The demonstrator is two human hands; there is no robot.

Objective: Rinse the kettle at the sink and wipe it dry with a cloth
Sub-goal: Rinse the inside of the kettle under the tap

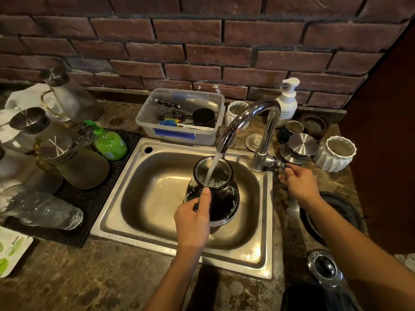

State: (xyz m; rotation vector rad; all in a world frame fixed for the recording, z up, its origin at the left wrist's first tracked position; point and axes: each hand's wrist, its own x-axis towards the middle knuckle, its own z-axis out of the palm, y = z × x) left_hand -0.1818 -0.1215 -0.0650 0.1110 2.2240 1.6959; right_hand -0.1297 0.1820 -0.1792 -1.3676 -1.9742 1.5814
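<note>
Left hand (193, 217) is gripping the kettle (213, 189) under running water; right hand (296, 182) is pinching the tap lever (279, 163). Rinsing; shutting off is likely next.

Mottled brown stone counter (116, 265): steel sink (125, 207) set in at centre; black mat (94, 198) at 9 o'clock; clear plastic tub (179, 135) at 12; white ribbed pots (335, 153) at 2.

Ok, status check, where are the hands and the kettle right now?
Left hand gripping kettle handle over sink. Right hand on faucet lever. Water running into kettle. Nothing in the way.
</note>
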